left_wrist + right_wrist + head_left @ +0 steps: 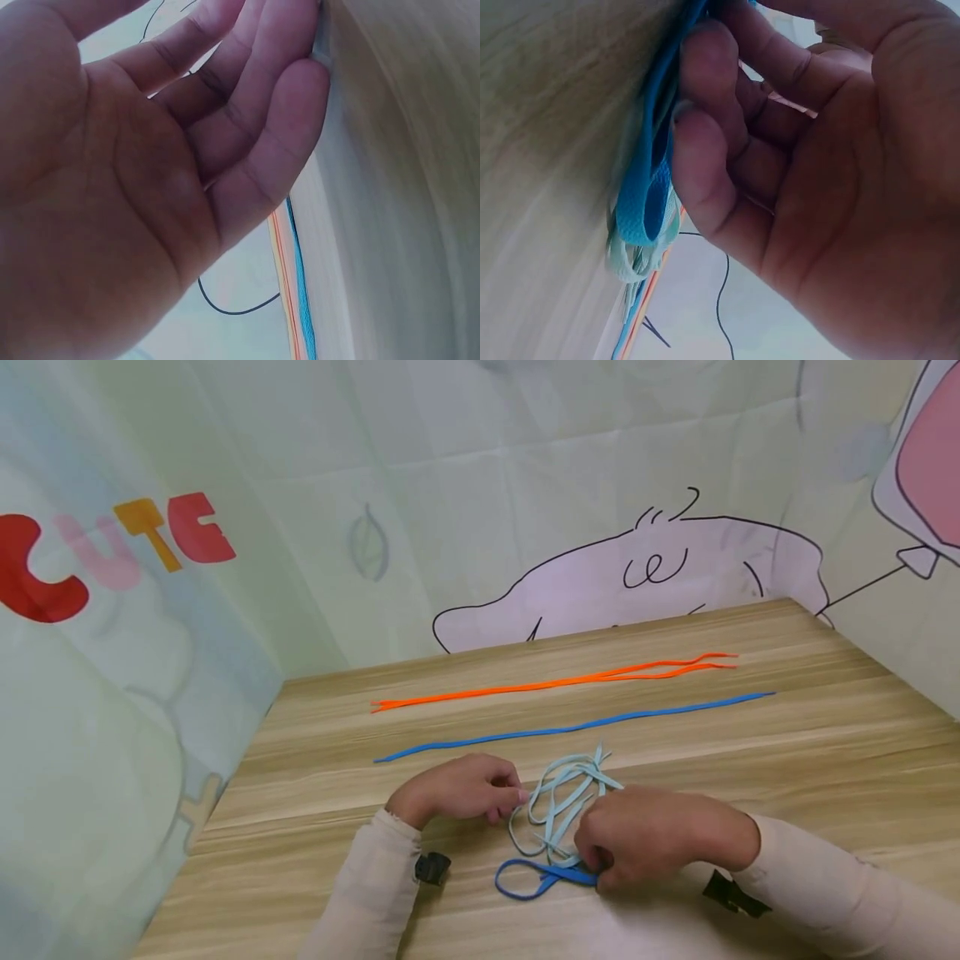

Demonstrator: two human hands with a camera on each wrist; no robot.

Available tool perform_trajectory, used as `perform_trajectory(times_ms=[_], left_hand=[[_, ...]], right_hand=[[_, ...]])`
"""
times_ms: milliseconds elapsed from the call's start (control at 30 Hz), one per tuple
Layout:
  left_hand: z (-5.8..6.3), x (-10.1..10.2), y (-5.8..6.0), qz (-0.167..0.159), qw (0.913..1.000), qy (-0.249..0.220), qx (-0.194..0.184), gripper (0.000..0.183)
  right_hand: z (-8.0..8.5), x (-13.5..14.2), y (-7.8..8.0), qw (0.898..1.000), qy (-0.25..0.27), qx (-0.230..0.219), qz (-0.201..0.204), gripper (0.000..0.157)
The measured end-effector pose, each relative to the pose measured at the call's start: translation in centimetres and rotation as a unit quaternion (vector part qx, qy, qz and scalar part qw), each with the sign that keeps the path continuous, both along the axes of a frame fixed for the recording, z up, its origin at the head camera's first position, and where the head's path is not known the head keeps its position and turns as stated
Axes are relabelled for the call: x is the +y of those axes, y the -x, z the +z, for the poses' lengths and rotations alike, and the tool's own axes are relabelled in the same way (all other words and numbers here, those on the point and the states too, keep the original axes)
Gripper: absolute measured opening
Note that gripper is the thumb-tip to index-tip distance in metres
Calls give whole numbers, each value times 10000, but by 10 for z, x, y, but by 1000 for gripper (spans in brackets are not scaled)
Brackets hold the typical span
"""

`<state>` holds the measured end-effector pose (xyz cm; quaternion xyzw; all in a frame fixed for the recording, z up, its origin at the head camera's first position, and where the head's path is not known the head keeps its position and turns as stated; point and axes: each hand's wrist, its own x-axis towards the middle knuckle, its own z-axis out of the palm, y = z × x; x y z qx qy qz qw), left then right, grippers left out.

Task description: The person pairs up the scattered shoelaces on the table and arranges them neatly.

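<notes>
Soft, even light fills the head view, leaving a pale sheen on the tabletop (645, 931) at the lower edge. Both wrist views are dimmer and hazier: the left hand (142, 172) and right hand (832, 180) fall into shade against a washed-out backdrop (232, 334), and the tabletop's grain blurs.

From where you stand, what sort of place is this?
Probably a staged indoor workspace: a wood-grain table stands before creased, cartoon-printed sheeting, with a tangle of pale laces on the tabletop.

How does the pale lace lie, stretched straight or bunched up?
Bunched up: the pale lace lies in loose, crossing loops between the left hand and the right hand.
</notes>
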<state>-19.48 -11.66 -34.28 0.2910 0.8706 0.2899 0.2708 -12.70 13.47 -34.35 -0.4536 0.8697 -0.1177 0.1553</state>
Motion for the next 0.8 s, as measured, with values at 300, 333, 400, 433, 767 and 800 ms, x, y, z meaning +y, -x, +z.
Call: perform_trajectory(times_ms=[300, 333, 400, 433, 767, 800], left_hand=[[1, 0, -1, -164, 9996, -218, -103, 23], [1, 0, -1, -171, 9995, -254, -113, 23], [2, 0, -1, -192, 9992, -334, -71, 21], [2, 0, -1, -189, 9990, -396, -32, 20], [8, 7, -3, -143, 9864, -1585, -413, 28], [8, 8, -4, -234, 9840, -1702, -475, 29]], right_hand=[[5, 9, 5, 9901, 732, -1120, 425, 17], [6, 10, 6, 9863, 899, -1310, 451, 15], [7, 13, 9, 9784, 1171, -1638, 465, 13], [9, 14, 10, 9749, 1302, -1749, 446, 13], [16, 28, 25, 9327, 2735, -2327, 327, 15], [16, 29, 26, 9269, 2882, -2387, 287, 16]])
